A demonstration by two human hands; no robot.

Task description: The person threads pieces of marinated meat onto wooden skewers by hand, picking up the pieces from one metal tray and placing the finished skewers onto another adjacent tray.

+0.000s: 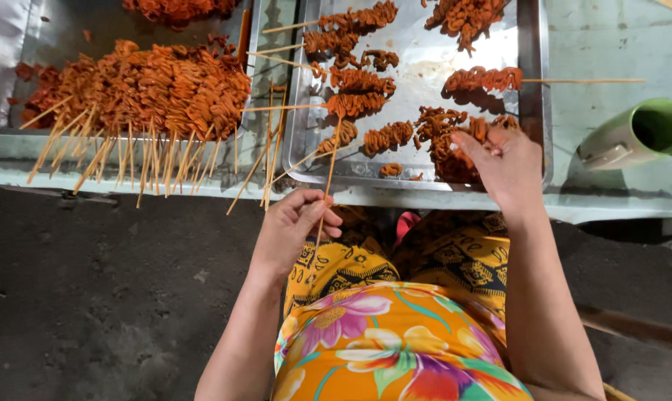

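Orange-red coiled meat (454, 152) under your right hand (508, 167), pale bamboo skewer (327, 186) in your left hand (295, 223), silvery tray (417, 67), green cup (636, 134) off right, yellow floral dress (395, 349) below.

Right hand (508, 165) fingers buried in meat pile (448, 152); grip unclear. Top meat heap (176, 9) cut by edge. Cup (633, 134) inside dark.

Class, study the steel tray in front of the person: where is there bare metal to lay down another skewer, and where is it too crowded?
On the steel tray, bare metal shows in the middle, between the upper meat pile, the long skewer and the left skewers. The lower right corner is crowded by the right hand and loose meat. The left tray's heap leaves no room.
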